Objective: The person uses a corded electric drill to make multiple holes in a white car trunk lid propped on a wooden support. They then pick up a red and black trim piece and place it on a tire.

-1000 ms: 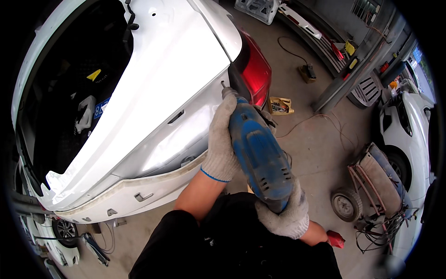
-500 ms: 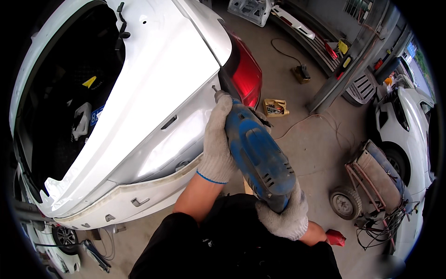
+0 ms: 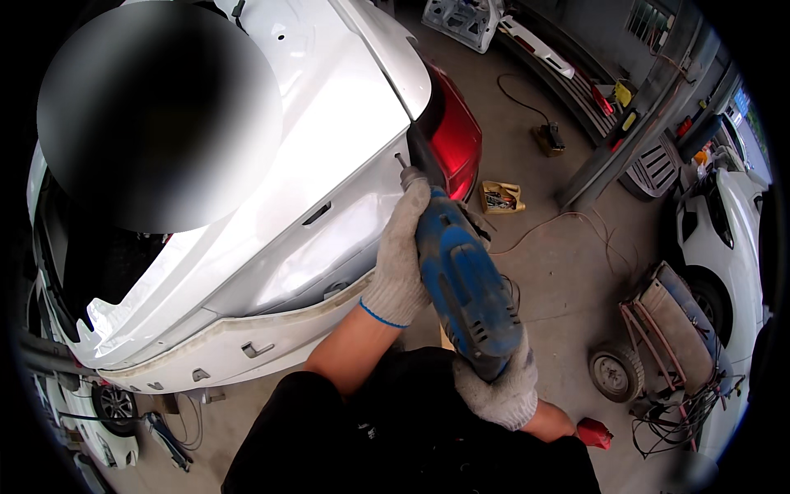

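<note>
A dusty blue power drill [image 3: 471, 284] is held in both my gloved hands, its nose pointing away from me. My left hand [image 3: 401, 251] is closed around its front end, just behind the chuck. At the rear of the drill, my right hand [image 3: 504, 389] is closed on the grip, which is mostly hidden. The thin bit [image 3: 399, 160] reaches the white rear body panel [image 3: 362, 181] of a car, beside the red tail light [image 3: 458, 136]. Whether the tip touches the panel, I cannot tell.
Below the panel runs a loose-looking white bumper [image 3: 284, 342]. An open yellow tool box [image 3: 502, 198] rests on the floor beyond the tail light. To the right are a wheeled cart [image 3: 666, 329] with cables, a metal post [image 3: 613, 148] and another white car [image 3: 720, 222].
The whole view has shifted slightly, so the car and drill appear farther right. Both hands keep their hold, with the bit still at the panel by the tail light.
</note>
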The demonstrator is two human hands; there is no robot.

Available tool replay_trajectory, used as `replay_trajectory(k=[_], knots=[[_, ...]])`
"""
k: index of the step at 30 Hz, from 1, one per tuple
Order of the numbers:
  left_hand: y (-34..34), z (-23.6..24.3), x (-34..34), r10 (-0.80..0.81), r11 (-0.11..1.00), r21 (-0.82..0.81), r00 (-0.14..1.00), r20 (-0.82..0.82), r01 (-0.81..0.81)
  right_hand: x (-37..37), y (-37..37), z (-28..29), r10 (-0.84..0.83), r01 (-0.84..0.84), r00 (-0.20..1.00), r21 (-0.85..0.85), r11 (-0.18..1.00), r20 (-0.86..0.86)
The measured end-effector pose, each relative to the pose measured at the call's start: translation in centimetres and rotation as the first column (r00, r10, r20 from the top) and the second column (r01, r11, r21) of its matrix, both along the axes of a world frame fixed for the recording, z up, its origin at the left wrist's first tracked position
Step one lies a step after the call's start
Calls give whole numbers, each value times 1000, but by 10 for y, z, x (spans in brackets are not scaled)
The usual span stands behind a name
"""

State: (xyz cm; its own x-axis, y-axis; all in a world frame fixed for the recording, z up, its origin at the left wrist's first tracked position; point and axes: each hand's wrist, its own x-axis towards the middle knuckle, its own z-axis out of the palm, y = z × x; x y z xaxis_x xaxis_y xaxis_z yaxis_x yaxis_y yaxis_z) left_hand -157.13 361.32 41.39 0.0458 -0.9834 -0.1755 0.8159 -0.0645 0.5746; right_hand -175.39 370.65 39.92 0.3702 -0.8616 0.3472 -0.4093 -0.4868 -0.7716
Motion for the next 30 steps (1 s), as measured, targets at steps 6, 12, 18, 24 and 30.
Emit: replay_trajectory(k=[6,12,18,24,30], knots=[[9,6,5,-6,1000,-21,999,48,7,4,0,-2,110,-113,991,41,993,77],[14,12,0,28,999,-23,1000,12,-28,-3,4,5,149,-152,986,43,988,69],[-1,10,-4,77,997,1,997,17,-77,-4,3,12,49,-57,996,107,993,71],[-1,6,-1,-8,1000,15,998,-66,9,-2,2,1,-44,48,999,163,985,-33],[25,5,-15,19,999,45,1000,24,-20,-28,16,-39,-13,-11,993,211,977,116]])
